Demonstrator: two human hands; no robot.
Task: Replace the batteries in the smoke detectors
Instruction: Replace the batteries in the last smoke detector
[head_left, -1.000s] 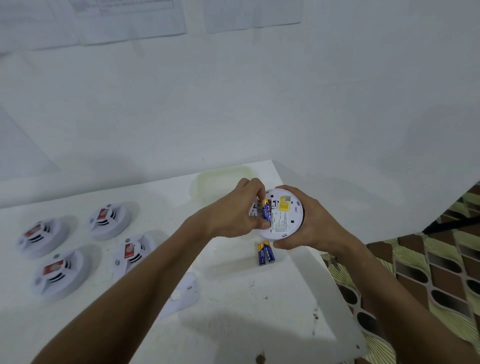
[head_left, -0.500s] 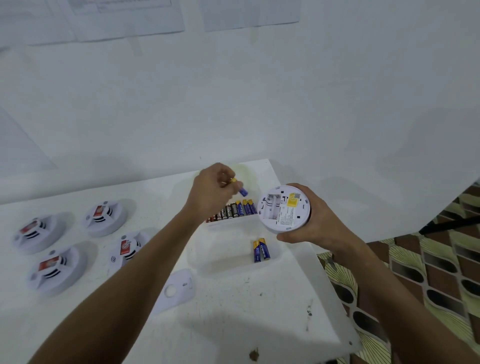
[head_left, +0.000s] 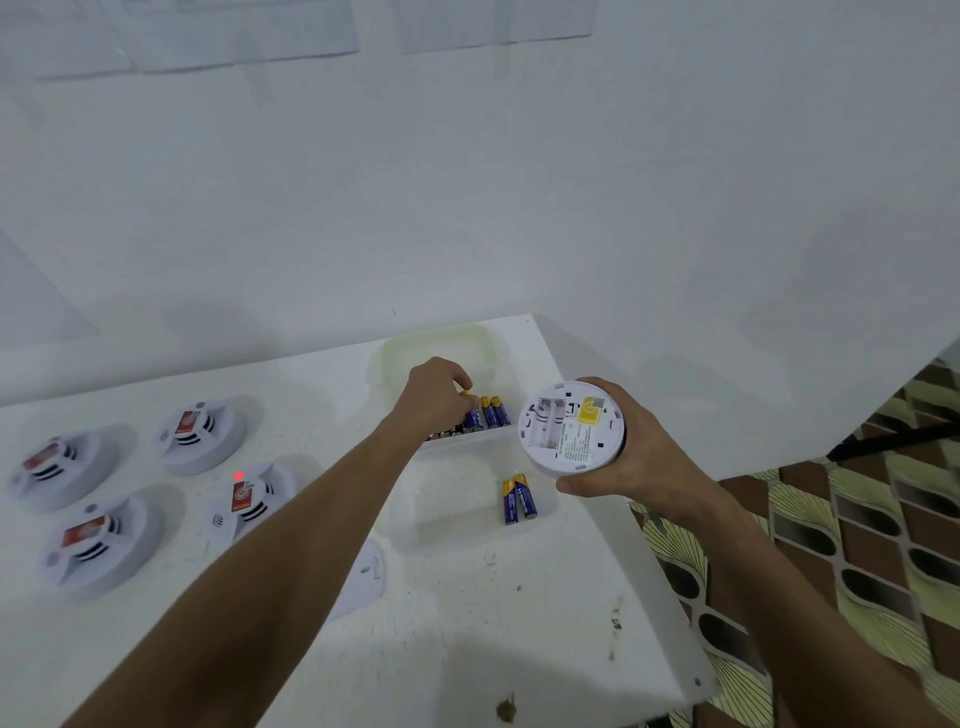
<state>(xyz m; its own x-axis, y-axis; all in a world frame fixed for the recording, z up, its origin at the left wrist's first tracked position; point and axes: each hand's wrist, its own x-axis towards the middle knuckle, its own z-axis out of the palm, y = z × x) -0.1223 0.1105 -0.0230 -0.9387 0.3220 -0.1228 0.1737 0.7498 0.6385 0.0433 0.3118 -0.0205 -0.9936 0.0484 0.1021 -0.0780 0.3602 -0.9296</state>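
Note:
My right hand (head_left: 623, 457) grips a round white smoke detector (head_left: 571, 428) with its back facing me; the battery bay is open and holds no cells. My left hand (head_left: 434, 397) reaches into the far clear box (head_left: 498, 353) and pinches a blue and gold battery (head_left: 472, 415) at the end of a row of batteries (head_left: 492, 411). Two more blue batteries (head_left: 518, 500) lie in the nearer clear tray (head_left: 447, 519).
Several other smoke detectors (head_left: 200, 434) sit face up on the left of the white table (head_left: 467, 623); one (head_left: 249, 499) shows a red light. A white backplate (head_left: 366, 577) lies by my left forearm. The table's right edge drops to a patterned floor (head_left: 857, 545).
My left hand pulled a battery out of the detector, carried it to the far box and lowered it into the row there. The right hand tilted the detector slightly.

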